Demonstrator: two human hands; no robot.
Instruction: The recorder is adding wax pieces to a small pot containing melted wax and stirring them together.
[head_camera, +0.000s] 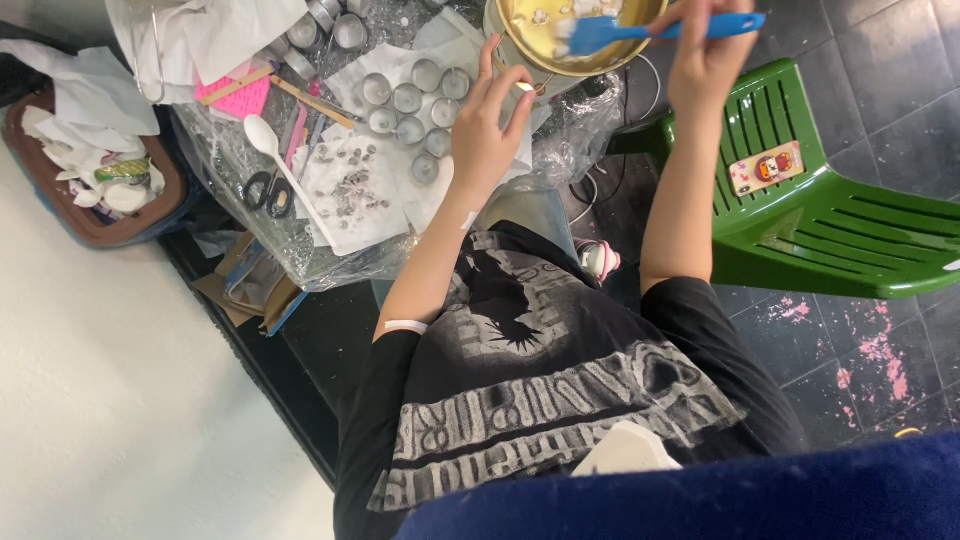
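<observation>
Head view, places told from the gold pot (545, 45):
Right hand (705, 55): closed around the handle of a blue spatula (640, 30), whose blade lies inside the pot.
Left hand (487, 125): fingers spread wide, fingertips at the pot's near rim, holding nothing that can be seen.
Small metal cups (415, 105): clustered just beside the pot, on white paper.
White spoon (280, 160): further out, beyond the cups.
Scissors (268, 192): beside the spoon.
Green chair (830, 215): on the pot's other side.
</observation>
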